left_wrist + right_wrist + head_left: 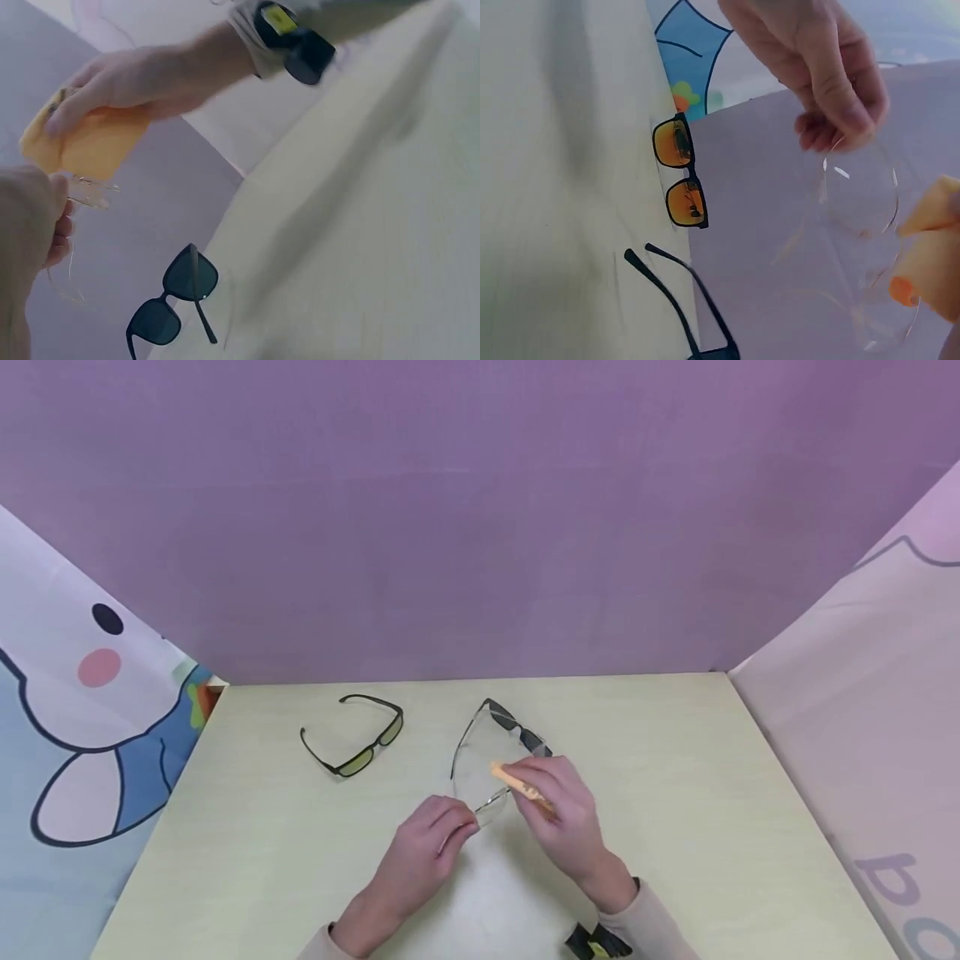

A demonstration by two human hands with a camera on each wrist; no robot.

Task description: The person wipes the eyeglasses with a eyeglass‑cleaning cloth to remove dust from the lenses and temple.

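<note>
Clear eyeglasses with a thin wire frame (pixel 895 187) are held up above the table, between both hands. My left hand (pixel 427 843) pinches them at one lens's edge between thumb and fingers. An orange-yellow cloth (pixel 101 146) is gripped by my right hand (pixel 562 814), folded between thumb and fingers. In the right wrist view the cloth sits at the other end of the eyeglasses, overlapping part of the frame; whether it presses on a lens, I cannot tell. Just beyond the hands lie black sunglasses (pixel 504 717) with their temples unfolded.
Black-framed glasses with yellowish lenses (pixel 356 762) lie unfolded on the left of the pale table (pixel 712 827). A purple panel (pixel 480 568) rises behind the table, and printed cloth sheets (pixel 135 760) hang at the sides. A black wrist device (pixel 304 52) is on the right forearm.
</note>
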